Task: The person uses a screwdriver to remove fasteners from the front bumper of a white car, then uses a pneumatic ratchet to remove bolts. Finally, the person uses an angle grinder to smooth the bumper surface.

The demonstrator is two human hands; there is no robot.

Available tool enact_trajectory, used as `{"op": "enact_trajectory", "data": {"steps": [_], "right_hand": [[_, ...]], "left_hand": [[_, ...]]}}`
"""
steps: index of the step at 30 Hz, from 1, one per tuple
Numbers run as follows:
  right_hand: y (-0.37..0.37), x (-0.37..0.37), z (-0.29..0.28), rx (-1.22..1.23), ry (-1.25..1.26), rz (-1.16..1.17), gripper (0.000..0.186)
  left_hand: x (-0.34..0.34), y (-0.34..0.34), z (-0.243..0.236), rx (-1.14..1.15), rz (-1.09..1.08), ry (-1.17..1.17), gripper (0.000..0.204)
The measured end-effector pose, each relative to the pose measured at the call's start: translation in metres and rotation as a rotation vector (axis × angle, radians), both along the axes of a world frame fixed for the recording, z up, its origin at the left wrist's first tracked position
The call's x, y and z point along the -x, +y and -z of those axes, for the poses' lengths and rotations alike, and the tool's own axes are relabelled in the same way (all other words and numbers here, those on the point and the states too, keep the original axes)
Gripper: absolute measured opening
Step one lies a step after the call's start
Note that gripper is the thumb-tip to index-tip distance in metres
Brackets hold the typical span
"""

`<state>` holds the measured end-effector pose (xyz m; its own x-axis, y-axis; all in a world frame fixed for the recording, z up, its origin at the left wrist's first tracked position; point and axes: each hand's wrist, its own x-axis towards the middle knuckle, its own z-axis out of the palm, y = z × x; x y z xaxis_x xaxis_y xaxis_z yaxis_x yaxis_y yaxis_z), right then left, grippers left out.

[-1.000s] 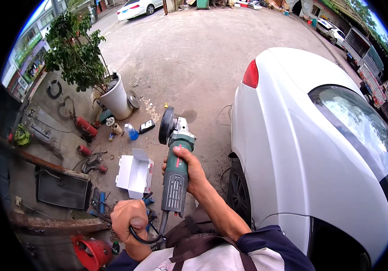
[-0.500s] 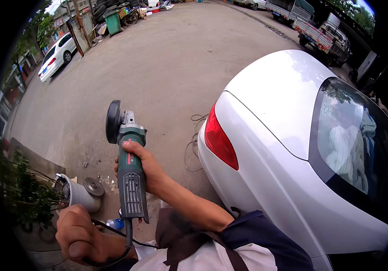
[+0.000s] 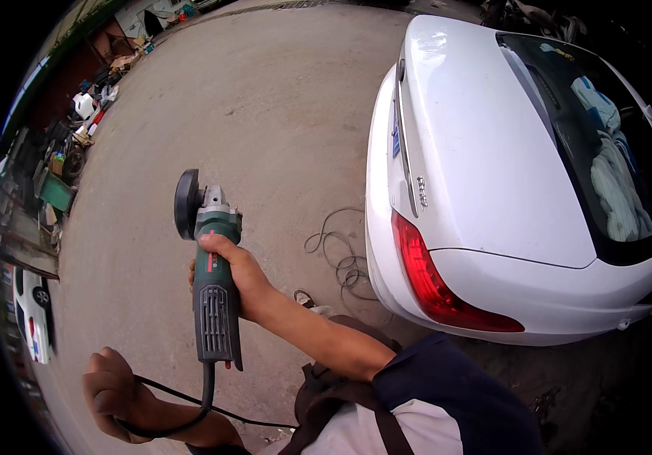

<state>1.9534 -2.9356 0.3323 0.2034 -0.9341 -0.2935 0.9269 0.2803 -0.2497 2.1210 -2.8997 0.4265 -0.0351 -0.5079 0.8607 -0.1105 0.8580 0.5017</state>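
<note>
My right hand (image 3: 239, 269) is wrapped round the green and black body of an angle grinder (image 3: 217, 322), thumb along its upper side. The tool is held upright in the air, its round black disc (image 3: 186, 205) at the top left, seen nearly edge-on. From its lower end a black power cord (image 3: 207, 390) bends round to my left hand (image 3: 117, 390), which is closed in a fist at the lower left. The cord loops through that fist, and a second strand runs from it back toward my waist. Neither hand touches the car.
A white car (image 3: 493, 144) with a red tail light (image 3: 447, 284) stands close on my right. A loose cable (image 3: 349, 265) lies coiled on the concrete by its bumper. At the far left are a green bin (image 3: 55, 192), piled junk and another white car (image 3: 32, 315).
My view has swung to the right, so more of the car's rear shows and the bucket and plant are gone from sight. Both hands keep their grips; the left has shifted slightly.
</note>
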Motion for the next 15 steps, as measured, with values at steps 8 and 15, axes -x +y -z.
{"op": "enact_trajectory", "data": {"steps": [8, 15], "right_hand": [[-0.227, -0.011, 0.024, 0.105, -0.005, 0.189, 0.037], [-0.396, 0.016, 0.054, 0.075, 0.083, 0.381, 0.034]], "left_hand": [[-0.037, -0.236, 0.023, -0.166, 0.173, 0.018, 0.028], [-0.078, -0.455, 0.064, -0.392, 0.443, -0.156, 0.031]]}}
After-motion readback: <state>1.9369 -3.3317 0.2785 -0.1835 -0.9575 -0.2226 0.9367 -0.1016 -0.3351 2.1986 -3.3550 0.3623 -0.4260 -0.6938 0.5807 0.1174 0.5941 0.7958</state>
